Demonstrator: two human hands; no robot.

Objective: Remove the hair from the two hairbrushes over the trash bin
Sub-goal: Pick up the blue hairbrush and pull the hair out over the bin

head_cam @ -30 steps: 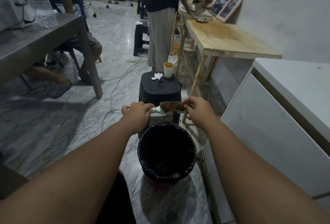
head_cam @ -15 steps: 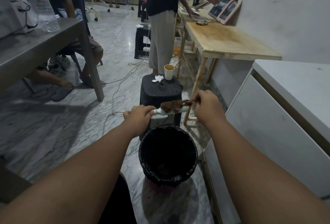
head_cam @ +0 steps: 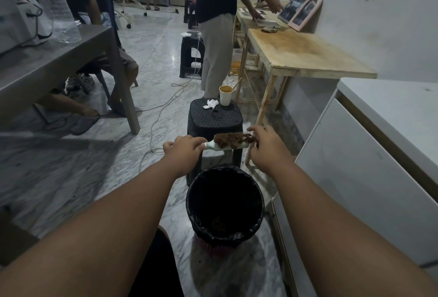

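Observation:
A pale hairbrush [head_cam: 225,146] lies level in the air above the far rim of the trash bin [head_cam: 258,204], which is lined with a black bag. My left hand [head_cam: 184,148] is closed around the brush handle. Brown hair [head_cam: 231,139] is matted over the bristles. My right hand [head_cam: 267,146] pinches the right end of that hair mat at the brush's tip. Some hair lies at the bottom of the bin. Only one hairbrush is in view.
A black plastic stool [head_cam: 214,119] stands just behind the bin, with a paper cup [head_cam: 225,95] and crumpled tissue [head_cam: 210,104] on it. White cabinet [head_cam: 369,173] at right, wooden table [head_cam: 303,52] beyond, grey table [head_cam: 54,57] at left. A person [head_cam: 216,24] stands ahead; cables cross the floor.
My right hand pulled out to the right with a strand of hair, then came back to the brush tip. The brush has stayed over the bin.

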